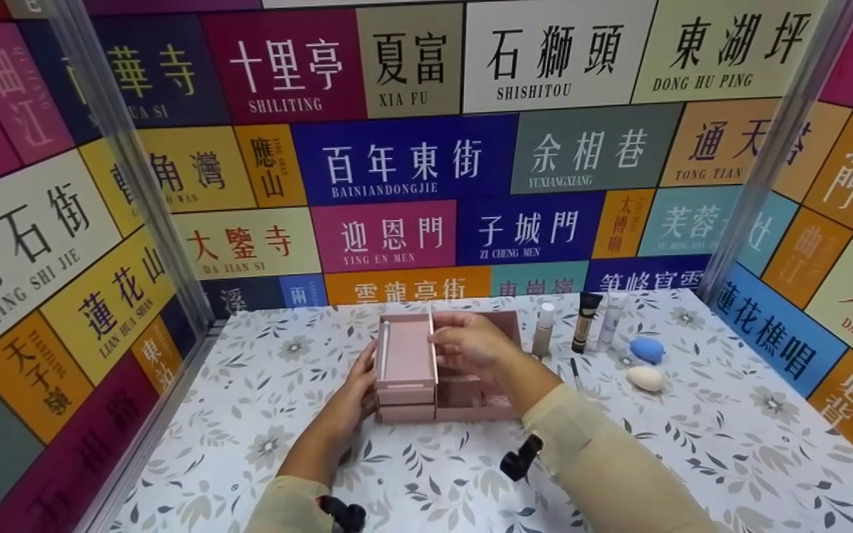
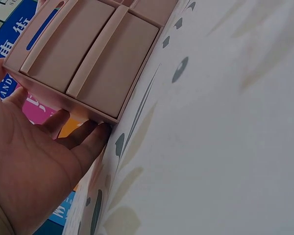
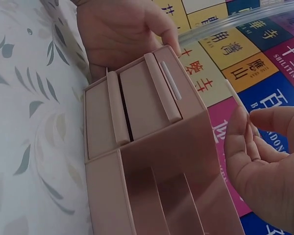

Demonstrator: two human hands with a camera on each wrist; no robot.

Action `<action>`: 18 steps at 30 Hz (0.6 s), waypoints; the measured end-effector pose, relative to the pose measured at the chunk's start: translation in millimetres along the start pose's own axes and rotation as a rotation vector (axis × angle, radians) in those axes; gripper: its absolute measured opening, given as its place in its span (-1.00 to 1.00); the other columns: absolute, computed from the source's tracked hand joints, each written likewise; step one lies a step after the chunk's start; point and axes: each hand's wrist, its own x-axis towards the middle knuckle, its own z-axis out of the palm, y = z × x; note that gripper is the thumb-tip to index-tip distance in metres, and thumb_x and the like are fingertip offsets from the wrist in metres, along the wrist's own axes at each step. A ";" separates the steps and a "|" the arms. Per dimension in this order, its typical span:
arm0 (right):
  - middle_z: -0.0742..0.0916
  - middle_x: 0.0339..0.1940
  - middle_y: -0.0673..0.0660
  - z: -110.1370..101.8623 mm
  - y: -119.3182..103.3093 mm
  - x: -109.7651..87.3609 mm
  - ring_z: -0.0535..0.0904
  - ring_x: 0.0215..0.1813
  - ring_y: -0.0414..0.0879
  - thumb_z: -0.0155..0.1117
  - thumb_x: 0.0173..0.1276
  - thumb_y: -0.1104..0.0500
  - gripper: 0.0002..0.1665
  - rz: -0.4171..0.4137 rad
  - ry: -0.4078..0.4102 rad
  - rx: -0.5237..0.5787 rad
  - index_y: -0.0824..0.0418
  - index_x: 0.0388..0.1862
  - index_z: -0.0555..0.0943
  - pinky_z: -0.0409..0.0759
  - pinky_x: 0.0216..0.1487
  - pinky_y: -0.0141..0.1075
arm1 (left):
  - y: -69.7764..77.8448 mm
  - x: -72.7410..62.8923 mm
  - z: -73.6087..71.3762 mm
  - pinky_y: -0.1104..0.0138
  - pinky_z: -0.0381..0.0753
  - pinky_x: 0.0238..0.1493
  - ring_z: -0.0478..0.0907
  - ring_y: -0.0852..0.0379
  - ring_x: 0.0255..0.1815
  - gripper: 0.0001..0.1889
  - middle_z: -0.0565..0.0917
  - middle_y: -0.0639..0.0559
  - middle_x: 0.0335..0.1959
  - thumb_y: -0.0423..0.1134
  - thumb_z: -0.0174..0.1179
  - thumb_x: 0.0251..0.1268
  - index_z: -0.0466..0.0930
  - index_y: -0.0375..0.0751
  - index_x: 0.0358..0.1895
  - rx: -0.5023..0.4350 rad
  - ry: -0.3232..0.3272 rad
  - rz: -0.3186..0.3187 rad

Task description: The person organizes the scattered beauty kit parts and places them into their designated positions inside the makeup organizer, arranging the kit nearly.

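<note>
A pink desktop organizer (image 1: 404, 414) with two front drawers stands on the table. My left hand (image 1: 358, 389) rests against its left side, with fingers (image 2: 90, 134) spread along the wall. Over the organizer, my right hand (image 1: 474, 344) pinches a slim white stick (image 3: 235, 95) upright between thumb and fingertips. Another slim pale stick (image 3: 170, 81) lies in the shallow top tray, along its left edge. To the right of the drawers, the organizer has open compartments with dividers (image 3: 183, 200), partly hidden by my right hand in the head view.
Right of the organizer stand a foundation bottle (image 1: 543, 333), a black-and-gold tube (image 1: 586, 323) and a pale tube (image 1: 610, 322). A blue makeup sponge (image 1: 647, 350), a cream sponge (image 1: 645, 379) and a thin dark stick (image 1: 575, 372) lie nearby. Sign-covered walls surround the floral tabletop (image 1: 271, 444).
</note>
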 end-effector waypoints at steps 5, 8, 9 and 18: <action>0.75 -0.03 0.19 13.5 0.7 11.9 0.72 -0.14 -0.05 0.37 0.40 0.38 -0.28 -0.012 0.017 -0.005 0.23 0.54 0.49 0.81 -0.03 -0.24 | -0.7 0.5 -0.2 -0.16 0.12 0.74 0.12 -0.23 0.78 -0.36 -0.10 0.03 0.84 0.14 -0.10 0.70 -0.03 0.60 0.71 0.000 0.005 -0.003; 0.74 0.04 0.25 21.5 0.4 19.9 0.72 -0.15 -0.05 0.35 0.41 0.39 -0.28 -0.026 0.009 -0.018 0.26 0.55 0.48 0.82 -0.04 -0.24 | -1.1 0.3 0.1 -0.16 0.13 0.74 0.11 -0.25 0.77 -0.35 -0.10 -0.01 0.84 0.12 -0.12 0.71 -0.06 0.55 0.73 -0.003 -0.001 0.011; 0.73 0.09 0.28 23.6 0.5 22.7 0.73 -0.15 -0.05 0.34 0.42 0.39 -0.28 -0.033 0.004 -0.020 0.27 0.55 0.47 0.82 -0.05 -0.24 | -0.9 0.2 0.3 -0.16 0.14 0.74 0.11 -0.24 0.78 -0.35 -0.10 0.00 0.84 0.12 -0.12 0.71 -0.06 0.55 0.73 -0.005 0.000 0.011; 0.61 0.40 0.46 35.2 2.6 40.2 0.75 -0.07 0.02 0.32 0.42 0.42 -0.26 -0.021 -0.016 -0.077 0.30 0.57 0.44 0.82 -0.08 -0.27 | 0.5 1.6 -0.8 -0.13 0.13 0.75 0.13 -0.20 0.78 -0.35 -0.09 0.06 0.84 0.16 -0.09 0.68 -0.04 0.60 0.71 -0.003 0.004 -0.007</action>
